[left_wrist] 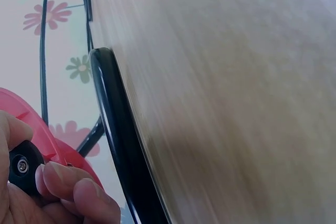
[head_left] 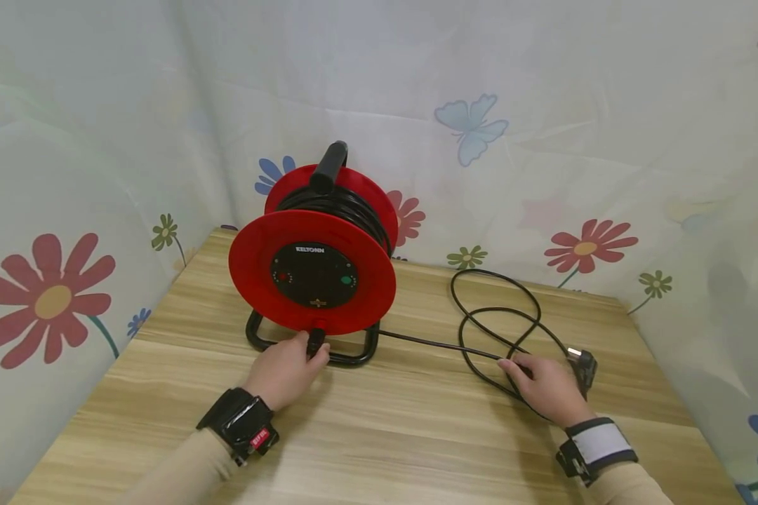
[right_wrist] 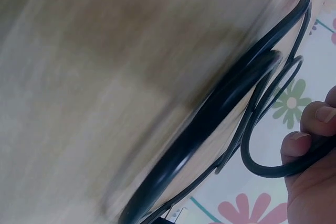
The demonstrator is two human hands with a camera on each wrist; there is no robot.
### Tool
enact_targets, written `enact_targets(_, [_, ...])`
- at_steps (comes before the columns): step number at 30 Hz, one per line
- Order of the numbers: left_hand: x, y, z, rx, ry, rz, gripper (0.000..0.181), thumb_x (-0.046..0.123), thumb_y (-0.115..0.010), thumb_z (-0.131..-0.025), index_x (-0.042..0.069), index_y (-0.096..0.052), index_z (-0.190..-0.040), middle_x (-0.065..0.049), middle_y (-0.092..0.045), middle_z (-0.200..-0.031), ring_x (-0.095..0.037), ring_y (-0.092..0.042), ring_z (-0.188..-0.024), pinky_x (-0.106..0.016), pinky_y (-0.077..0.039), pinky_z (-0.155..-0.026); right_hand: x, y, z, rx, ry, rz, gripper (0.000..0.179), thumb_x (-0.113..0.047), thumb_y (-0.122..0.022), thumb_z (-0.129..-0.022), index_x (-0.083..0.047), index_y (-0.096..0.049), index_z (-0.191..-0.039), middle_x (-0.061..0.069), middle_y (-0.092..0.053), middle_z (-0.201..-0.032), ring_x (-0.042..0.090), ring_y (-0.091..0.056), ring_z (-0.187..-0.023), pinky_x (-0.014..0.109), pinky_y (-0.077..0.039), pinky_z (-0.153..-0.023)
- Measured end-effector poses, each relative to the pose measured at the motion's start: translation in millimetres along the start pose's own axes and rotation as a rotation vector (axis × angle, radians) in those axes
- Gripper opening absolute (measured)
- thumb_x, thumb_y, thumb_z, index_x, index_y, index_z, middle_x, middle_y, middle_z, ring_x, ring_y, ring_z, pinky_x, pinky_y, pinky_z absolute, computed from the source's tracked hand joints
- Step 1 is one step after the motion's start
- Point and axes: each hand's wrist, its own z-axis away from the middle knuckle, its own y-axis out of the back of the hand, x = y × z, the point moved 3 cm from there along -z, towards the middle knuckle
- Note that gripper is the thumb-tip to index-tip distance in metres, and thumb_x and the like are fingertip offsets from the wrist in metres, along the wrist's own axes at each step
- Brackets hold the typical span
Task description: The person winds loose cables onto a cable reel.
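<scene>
A red cable reel (head_left: 253, 273) with a black centre panel and black cable wound between its discs stands on the table's left part. At its lower rim my left hand (head_left: 286, 373) grips the small black crank knob (head_left: 316, 341); in the left wrist view the knob's end (left_wrist: 23, 166) shows between thumb and fingers. To the right, my right hand (head_left: 546, 386) holds the black cable (head_left: 439, 344), which runs from the reel into it. Past that hand, loose loops (head_left: 495, 310) of cable lie on the table. The black plug (head_left: 584, 366) is just beyond the right hand.
The reel stands on a black tube frame (head_left: 354, 360), with a black carrying handle (head_left: 330, 167) on top. The wooden table (head_left: 404, 435) ends at a printed cloth backdrop (head_left: 379, 84) behind it and at both sides.
</scene>
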Motion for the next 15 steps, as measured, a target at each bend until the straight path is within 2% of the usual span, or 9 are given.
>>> enact_targets(6, [-2.3,2.1,0.5,0.000,0.003,0.001,0.035,0.042,-0.049,-0.092,0.014,-0.050,-0.071,-0.002,-0.049,-0.055,-0.019,-0.046,-0.048,-0.031,-0.034,-0.043,-3.6,-0.5,0.7,-0.055,-0.064,-0.030,0.048,-0.054,-0.046,-0.094,-0.018,-0.047,-0.063,-0.005,-0.035,-0.053,0.010,-0.036,-0.045,0.027,-0.030,-0.044])
enact_targets(15, [-8.0,5.6,0.6,-0.014,0.014,-0.010,0.035,0.043,-0.050,-0.092,0.014,-0.051,-0.072,-0.003,-0.050,-0.056,-0.020,-0.047,-0.050,-0.031,-0.034,-0.043,-7.1,-3.4,-1.2,-0.063,-0.069,-0.016,0.049,-0.059,-0.044,-0.093,-0.018,-0.050,-0.065,-0.005,-0.039,-0.054,0.010,-0.038,-0.047,0.028,-0.032,-0.045])
